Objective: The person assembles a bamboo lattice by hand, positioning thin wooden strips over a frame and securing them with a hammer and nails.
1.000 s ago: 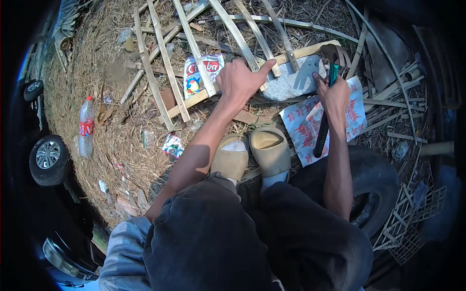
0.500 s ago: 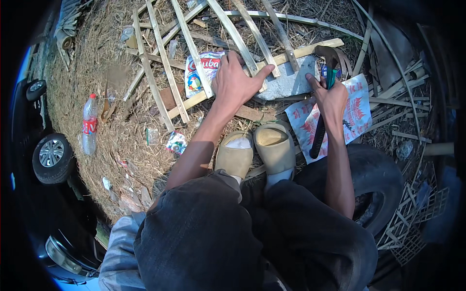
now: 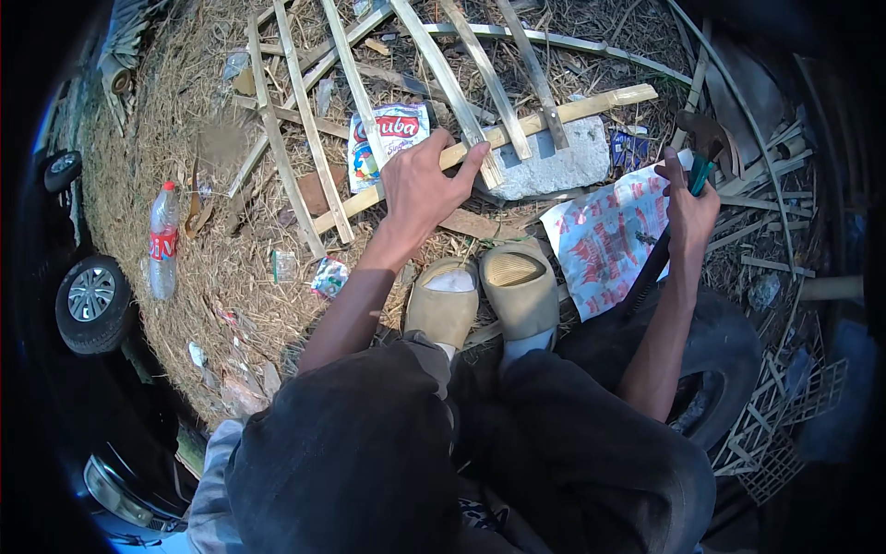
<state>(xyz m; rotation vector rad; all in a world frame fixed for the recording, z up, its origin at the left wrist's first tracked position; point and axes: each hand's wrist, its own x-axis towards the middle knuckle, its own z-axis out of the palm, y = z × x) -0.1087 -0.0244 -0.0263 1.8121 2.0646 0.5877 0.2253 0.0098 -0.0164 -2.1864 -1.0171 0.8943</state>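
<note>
My left hand (image 3: 420,185) is closed on a frame of bamboo slats, with its fingers over the long crosspiece (image 3: 591,104) and its thumb against the end of a slat (image 3: 452,92). Part of that crosspiece is hidden under the hand. Beneath the joint lies a pale stone block (image 3: 558,162). To the right, my right hand (image 3: 692,208) grips a hammer (image 3: 703,138) by its dark and green handle, the head raised beyond the fingers and off the slats. Several slats run away from the crosspiece toward the far side.
A printed paper sheet (image 3: 604,240) lies near the right forearm, beside a tyre (image 3: 729,337). Plastic bottle (image 3: 163,235) and litter rest on dry straw at left. A car wheel (image 3: 93,291) shows at the far left. Loose bamboo strips (image 3: 766,175) pile up at right.
My right hand has moved right with the hammer, away from the stone block. My left hand has shifted slightly left and nearer me, its thumb now against the slat end.
</note>
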